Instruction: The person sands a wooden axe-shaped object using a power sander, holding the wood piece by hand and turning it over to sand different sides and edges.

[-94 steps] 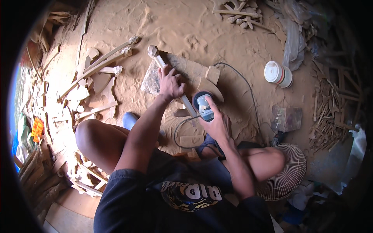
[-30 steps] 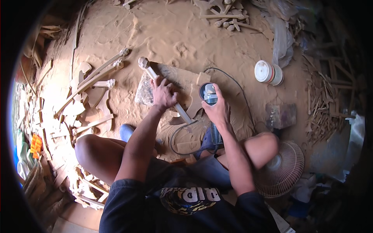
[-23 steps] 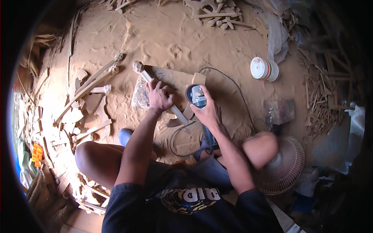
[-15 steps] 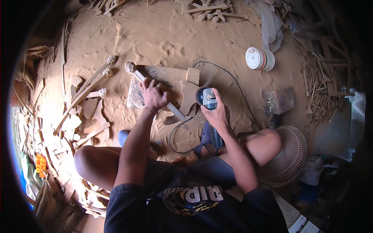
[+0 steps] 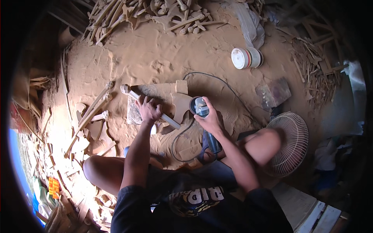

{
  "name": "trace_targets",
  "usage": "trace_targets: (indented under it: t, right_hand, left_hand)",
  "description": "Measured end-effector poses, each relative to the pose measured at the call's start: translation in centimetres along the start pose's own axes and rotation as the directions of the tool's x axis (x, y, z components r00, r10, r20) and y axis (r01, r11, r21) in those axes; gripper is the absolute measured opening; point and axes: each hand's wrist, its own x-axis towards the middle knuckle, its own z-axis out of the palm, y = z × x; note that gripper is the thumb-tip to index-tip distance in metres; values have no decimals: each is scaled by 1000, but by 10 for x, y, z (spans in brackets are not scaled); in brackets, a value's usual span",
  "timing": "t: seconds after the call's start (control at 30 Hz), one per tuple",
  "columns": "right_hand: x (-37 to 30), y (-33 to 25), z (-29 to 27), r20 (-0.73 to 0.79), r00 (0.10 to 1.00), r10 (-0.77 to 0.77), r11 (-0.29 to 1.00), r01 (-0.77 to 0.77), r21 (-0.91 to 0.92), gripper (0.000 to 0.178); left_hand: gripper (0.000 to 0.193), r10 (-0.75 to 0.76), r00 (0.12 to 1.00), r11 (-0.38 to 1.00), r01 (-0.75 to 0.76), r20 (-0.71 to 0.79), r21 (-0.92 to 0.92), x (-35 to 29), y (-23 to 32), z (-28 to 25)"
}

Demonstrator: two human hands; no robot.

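My left hand (image 5: 150, 110) is closed around a pale wooden stick (image 5: 171, 121) with a carved knob at its far left end. The stick lies slantwise across a worn, dusty block (image 5: 160, 90) on the ground. In my right hand (image 5: 211, 119) is an angle grinder (image 5: 200, 108), gripped near its head, with its dark round disc side turned toward the block. The disc is apart from the stick. Between the two hands, a flat curved wooden piece (image 5: 181, 104) leans by the block's right end. A dark cable (image 5: 229, 89) loops around behind the block.
Knobbed sticks (image 5: 90, 112) and flat offcuts lie at left. A large wood pile (image 5: 155, 13) fills the far side. A white tub (image 5: 247, 58) lies on its side at far right, with a metal box (image 5: 274, 92) nearer. A fan cage (image 5: 290, 143) stands beside my right knee.
The view has shifted, bringing more of the far pile into sight. Both hands keep their holds on the stick and the grinder, with little movement relative to the block.
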Motion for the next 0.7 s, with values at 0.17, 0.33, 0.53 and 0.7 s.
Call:
trace_targets:
  t: [0.17,0.33,0.53,0.7]
  right_hand:
    - [-3,36,-10,-58,998,-37,998,35,-44,93]
    - [2,18,-47,-153,984,95,992,-107,-70,95]
    - [15,-41,-82,-321,946,39,978,31,208,93]
    - [22,-78,-89,-359,910,208,826,34,563,96]
  left_hand:
    - [52,102,942,989,-132,320,72,7,-3,-17]
    - [50,539,744,831,-547,395,-104,26,-29,-56]
    - [24,547,832,837,-541,91,-84,17,1,-40]
    - [32,372,921,928,-369,115,-41,23,-2,-23]
